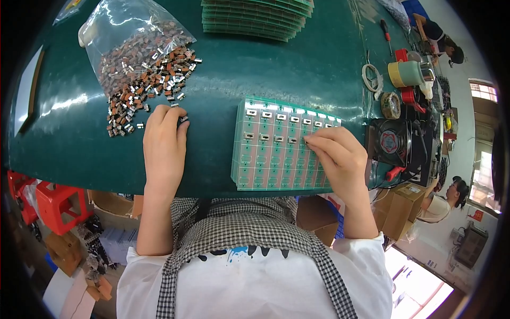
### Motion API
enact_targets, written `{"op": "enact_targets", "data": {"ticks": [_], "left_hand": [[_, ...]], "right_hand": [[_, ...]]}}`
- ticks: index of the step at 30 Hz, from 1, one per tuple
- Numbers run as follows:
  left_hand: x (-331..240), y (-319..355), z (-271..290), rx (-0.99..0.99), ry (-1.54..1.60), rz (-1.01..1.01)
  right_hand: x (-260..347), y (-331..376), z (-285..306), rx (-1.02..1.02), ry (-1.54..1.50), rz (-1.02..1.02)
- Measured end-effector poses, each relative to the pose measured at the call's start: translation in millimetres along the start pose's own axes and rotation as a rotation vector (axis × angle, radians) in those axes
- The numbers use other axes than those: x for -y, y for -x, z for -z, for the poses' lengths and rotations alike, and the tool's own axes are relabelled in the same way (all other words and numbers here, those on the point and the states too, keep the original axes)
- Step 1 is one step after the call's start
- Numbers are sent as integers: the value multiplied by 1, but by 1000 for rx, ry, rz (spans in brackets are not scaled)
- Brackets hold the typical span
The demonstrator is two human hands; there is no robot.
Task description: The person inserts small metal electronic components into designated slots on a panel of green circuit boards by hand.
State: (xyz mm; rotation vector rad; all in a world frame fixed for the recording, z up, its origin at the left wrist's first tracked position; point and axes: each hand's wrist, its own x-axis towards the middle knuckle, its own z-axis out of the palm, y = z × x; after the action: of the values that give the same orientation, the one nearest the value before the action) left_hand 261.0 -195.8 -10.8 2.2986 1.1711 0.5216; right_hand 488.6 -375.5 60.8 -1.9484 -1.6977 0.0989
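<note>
My left hand (166,143) is closed beside the loose pile, a small slide switch (183,119) pinched between its thumb and fingers. Over the stacked green circuit board panels (260,165), my right hand (340,154) pinches at a spot in the second row. What it grips is mostly covered by the fingertips and looks like another slide switch. Slide switches with white fronts sit along the panel's far row and on the left part of the second row; the nearer rows show bare board. Brown-and-silver slide switches (135,98) spill from a clear plastic bag (138,32) at the far left.
A tall stack of green panels (255,18) stands at the back of the green table (212,80). Along the right lie a screwdriver (386,36), tape rolls (390,105), a green container (406,73) and a black fan (392,142). Two other people are at right.
</note>
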Motion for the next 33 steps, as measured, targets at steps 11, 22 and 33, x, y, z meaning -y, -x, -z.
{"op": "enact_targets", "data": {"ticks": [11,22,33], "left_hand": [[-24,6,12,-3,469,-62],[-65,29,17,152,697,-332],[-70,37,4,152,673,-366]], "right_hand": [[0,0,-2,14,-50,-46],[3,3,-6,-23,31,28],[2,-2,-3,19,-40,-50]]}}
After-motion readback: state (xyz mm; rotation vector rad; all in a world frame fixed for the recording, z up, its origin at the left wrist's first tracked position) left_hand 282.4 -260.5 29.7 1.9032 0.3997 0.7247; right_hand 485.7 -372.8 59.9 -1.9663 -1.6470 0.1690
